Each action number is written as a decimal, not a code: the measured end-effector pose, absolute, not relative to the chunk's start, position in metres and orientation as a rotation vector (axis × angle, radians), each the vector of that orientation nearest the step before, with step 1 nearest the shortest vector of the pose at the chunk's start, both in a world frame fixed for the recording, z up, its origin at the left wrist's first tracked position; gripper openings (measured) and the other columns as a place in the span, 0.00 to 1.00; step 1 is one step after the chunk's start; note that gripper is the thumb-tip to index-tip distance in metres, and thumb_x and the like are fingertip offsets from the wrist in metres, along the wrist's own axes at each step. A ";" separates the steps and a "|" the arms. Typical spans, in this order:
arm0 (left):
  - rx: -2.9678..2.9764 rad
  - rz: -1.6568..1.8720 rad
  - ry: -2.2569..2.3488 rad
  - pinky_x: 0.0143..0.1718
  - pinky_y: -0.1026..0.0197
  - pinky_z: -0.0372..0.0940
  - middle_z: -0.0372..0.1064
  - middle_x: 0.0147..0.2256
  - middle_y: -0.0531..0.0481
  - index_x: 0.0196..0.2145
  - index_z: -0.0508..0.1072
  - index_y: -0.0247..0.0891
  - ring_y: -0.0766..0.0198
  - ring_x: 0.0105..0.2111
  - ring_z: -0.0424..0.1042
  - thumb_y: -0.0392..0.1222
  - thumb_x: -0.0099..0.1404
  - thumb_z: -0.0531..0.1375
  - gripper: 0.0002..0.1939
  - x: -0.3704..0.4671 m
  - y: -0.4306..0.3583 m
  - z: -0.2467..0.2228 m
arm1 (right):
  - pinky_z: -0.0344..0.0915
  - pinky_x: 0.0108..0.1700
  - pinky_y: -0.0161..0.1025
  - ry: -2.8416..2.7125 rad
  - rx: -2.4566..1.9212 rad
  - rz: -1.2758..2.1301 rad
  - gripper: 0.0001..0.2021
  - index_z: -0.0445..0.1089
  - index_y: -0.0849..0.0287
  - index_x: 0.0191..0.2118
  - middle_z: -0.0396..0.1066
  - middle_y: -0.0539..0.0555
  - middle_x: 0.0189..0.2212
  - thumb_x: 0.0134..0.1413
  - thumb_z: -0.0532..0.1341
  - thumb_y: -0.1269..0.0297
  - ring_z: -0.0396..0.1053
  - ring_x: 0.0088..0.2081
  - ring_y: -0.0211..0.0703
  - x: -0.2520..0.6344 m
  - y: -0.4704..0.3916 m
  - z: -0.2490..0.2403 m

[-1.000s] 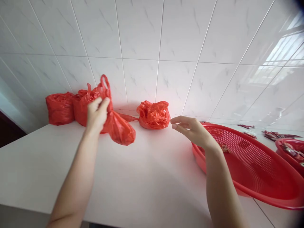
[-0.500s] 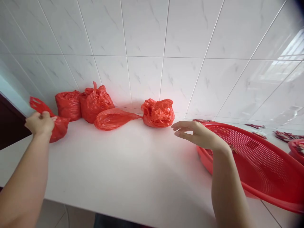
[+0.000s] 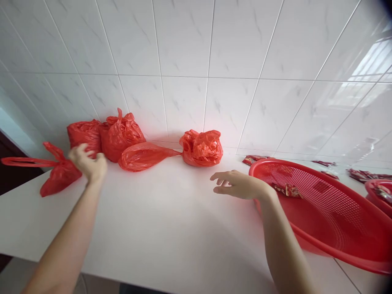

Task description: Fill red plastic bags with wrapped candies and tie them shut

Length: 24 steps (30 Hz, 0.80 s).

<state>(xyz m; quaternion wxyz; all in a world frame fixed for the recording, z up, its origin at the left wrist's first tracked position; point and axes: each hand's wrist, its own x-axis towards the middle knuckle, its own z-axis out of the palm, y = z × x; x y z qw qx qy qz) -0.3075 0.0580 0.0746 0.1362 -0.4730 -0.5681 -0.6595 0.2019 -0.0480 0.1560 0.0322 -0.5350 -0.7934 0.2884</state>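
My left hand (image 3: 88, 163) is open with its fingers apart, just right of a small tied red plastic bag (image 3: 61, 178) whose handle loops stretch out to the left. Behind that hand, a full red bag (image 3: 83, 134) and a knotted red bag (image 3: 122, 136) lean near the wall. A flattened empty-looking red bag (image 3: 142, 156) lies along the counter and meets a crumpled red bag (image 3: 203, 149). My right hand (image 3: 234, 184) hovers over the counter, fingers loosely spread and holding nothing, between the crumpled bag and a red perforated basket (image 3: 306, 228).
A few small wrapped packets (image 3: 292, 191) lie in the basket. More red packets (image 3: 254, 159) are on the counter behind it. At the far right stands another red container (image 3: 379, 194) with packets inside. White tiled wall (image 3: 232, 41) borders the counter (image 3: 171, 220).
My left hand has let go of the small tied bag and moved right. The bag now rests at the counter's left end. My right hand has shifted slightly left and down.
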 end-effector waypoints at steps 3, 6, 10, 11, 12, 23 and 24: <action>-1.672 -1.844 -1.538 0.48 0.53 0.69 0.66 0.50 0.42 0.46 0.71 0.32 0.62 0.38 0.74 0.32 0.59 0.59 0.16 -0.219 0.073 0.079 | 0.68 0.48 0.43 -2.544 -1.723 0.836 0.25 0.64 0.47 0.62 0.68 0.57 0.56 0.60 0.57 0.49 0.69 0.54 0.51 0.180 -0.040 0.140; -2.104 -1.769 -1.365 0.49 0.57 0.70 0.73 0.44 0.46 0.41 0.75 0.37 0.60 0.41 0.75 0.40 0.63 0.59 0.10 -0.129 0.083 0.088 | 0.69 0.47 0.48 -2.672 -1.858 0.793 0.28 0.62 0.48 0.64 0.63 0.60 0.61 0.59 0.58 0.50 0.68 0.56 0.56 0.155 -0.035 0.122; -2.560 -1.659 -1.163 0.52 0.54 0.68 0.72 0.48 0.42 0.46 0.75 0.37 0.57 0.46 0.74 0.47 0.66 0.58 0.15 -0.034 0.095 0.104 | 0.71 0.41 0.51 -2.721 -1.949 0.802 0.26 0.68 0.54 0.59 0.67 0.64 0.57 0.54 0.63 0.54 0.70 0.53 0.62 0.136 -0.032 0.106; -2.584 -1.604 -1.168 0.55 0.52 0.65 0.71 0.50 0.41 0.49 0.74 0.38 0.54 0.51 0.71 0.48 0.66 0.59 0.17 -0.017 0.098 0.107 | 0.72 0.40 0.51 -2.730 -1.959 0.809 0.26 0.69 0.55 0.57 0.68 0.64 0.56 0.52 0.64 0.54 0.71 0.52 0.63 0.135 -0.031 0.104; -2.590 -1.538 -1.225 0.58 0.49 0.63 0.69 0.53 0.40 0.51 0.72 0.38 0.51 0.55 0.68 0.49 0.64 0.61 0.20 -0.004 0.103 0.109 | 0.72 0.40 0.51 -2.740 -1.967 0.821 0.27 0.69 0.55 0.57 0.68 0.64 0.56 0.51 0.65 0.54 0.72 0.51 0.63 0.134 -0.031 0.102; -2.461 -1.636 -1.553 0.64 0.47 0.56 0.63 0.60 0.38 0.60 0.64 0.37 0.50 0.62 0.62 0.29 0.60 0.55 0.29 -0.005 0.125 0.099 | 0.72 0.47 0.54 -2.848 -1.859 0.961 0.45 0.60 0.50 0.66 0.61 0.62 0.64 0.39 0.71 0.49 0.67 0.57 0.64 0.138 -0.020 0.097; -2.452 -1.727 -1.520 0.65 0.49 0.56 0.62 0.61 0.39 0.61 0.63 0.38 0.52 0.63 0.61 0.29 0.60 0.54 0.30 -0.010 0.119 0.100 | 0.71 0.48 0.55 -2.844 -1.847 0.969 0.47 0.59 0.49 0.67 0.59 0.62 0.65 0.39 0.71 0.47 0.66 0.59 0.65 0.141 -0.018 0.096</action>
